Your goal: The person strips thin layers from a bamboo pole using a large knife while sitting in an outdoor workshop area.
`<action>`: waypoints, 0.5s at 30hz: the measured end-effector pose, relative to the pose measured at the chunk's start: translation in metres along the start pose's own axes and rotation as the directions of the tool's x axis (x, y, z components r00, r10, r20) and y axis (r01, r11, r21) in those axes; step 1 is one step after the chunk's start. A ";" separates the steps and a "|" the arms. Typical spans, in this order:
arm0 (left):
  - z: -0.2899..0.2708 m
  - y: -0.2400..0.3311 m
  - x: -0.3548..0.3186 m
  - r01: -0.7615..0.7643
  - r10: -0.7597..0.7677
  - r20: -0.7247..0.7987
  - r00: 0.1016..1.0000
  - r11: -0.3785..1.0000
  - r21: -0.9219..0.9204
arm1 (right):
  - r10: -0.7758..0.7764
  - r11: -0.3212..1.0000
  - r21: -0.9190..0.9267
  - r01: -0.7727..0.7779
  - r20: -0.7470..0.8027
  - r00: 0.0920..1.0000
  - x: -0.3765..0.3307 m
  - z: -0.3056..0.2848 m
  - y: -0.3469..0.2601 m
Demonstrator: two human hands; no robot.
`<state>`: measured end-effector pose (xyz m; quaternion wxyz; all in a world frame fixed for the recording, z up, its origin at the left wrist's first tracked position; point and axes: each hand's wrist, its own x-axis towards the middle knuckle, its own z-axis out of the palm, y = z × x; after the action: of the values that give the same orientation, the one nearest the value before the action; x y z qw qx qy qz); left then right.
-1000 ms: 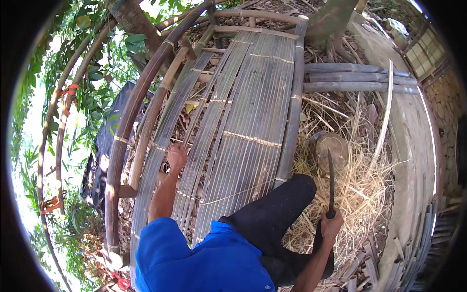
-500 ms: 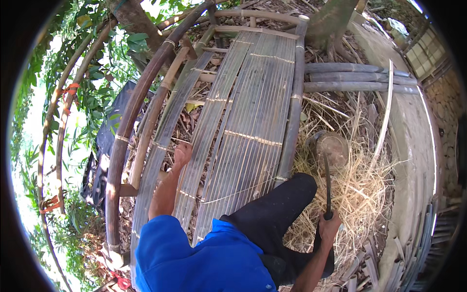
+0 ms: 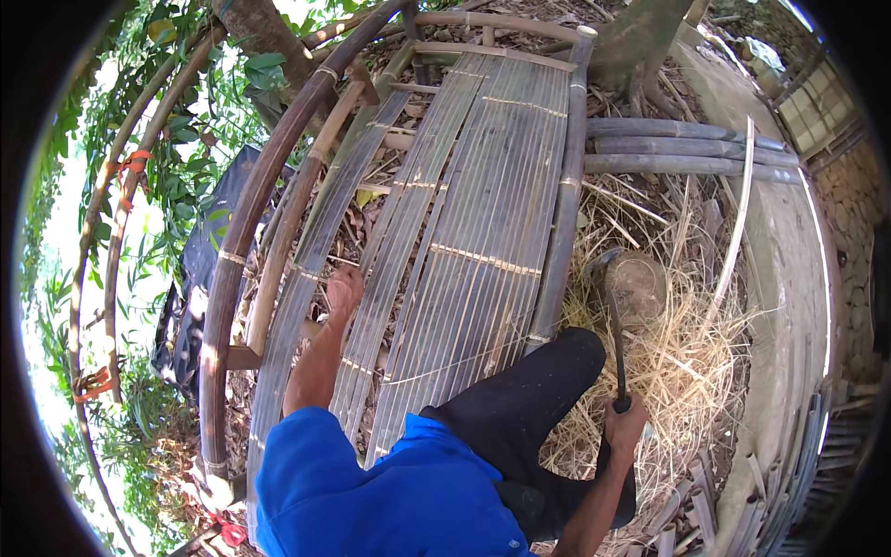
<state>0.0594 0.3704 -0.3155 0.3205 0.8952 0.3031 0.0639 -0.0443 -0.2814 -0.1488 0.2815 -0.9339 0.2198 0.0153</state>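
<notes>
Right hand [image 3: 626, 423] wrapped tight around a curved knife [image 3: 616, 330], right of the bamboo bench [image 3: 501, 200]. Left hand [image 3: 344, 290] curled, over the bench's left half; grip cannot be told.

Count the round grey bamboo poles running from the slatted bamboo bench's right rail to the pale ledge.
3, side by side: farthest pole, middle pole, nearest pole. Any lying beneath them would be hidden.

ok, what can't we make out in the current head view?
Head view, now:
Left hand: whether it grips anything; its own back hides the fingertips.
Knife: most of the handle, inside the right hand.
Bamboo bench: most of its near end, behind the blue shirt.
Right forearm: cut off by the lower edge.
</notes>
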 end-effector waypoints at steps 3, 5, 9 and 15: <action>-0.011 0.026 -0.013 -0.209 0.209 0.009 0.978 0.975 0.079 | -0.044 0.999 -0.029 0.043 -0.014 0.999 0.000 0.004 -0.002; -0.025 0.045 -0.015 -0.146 0.168 -0.102 0.981 0.970 0.195 | -0.020 0.998 -0.063 0.020 0.000 1.000 -0.001 0.000 -0.003; -0.063 0.065 -0.018 -0.129 0.223 -0.180 0.958 0.897 0.423 | 0.011 0.999 -0.035 -0.012 -0.022 1.000 -0.006 -0.004 0.005; -0.084 0.044 -0.012 -0.091 0.187 -0.108 0.976 0.809 0.581 | 0.044 0.999 -0.021 -0.044 -0.005 0.999 -0.017 -0.013 0.008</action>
<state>0.0460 0.3817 -0.2213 0.0060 0.9617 0.2662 0.0648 -0.0648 -0.2874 -0.1398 0.2710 -0.9318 0.2406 0.0217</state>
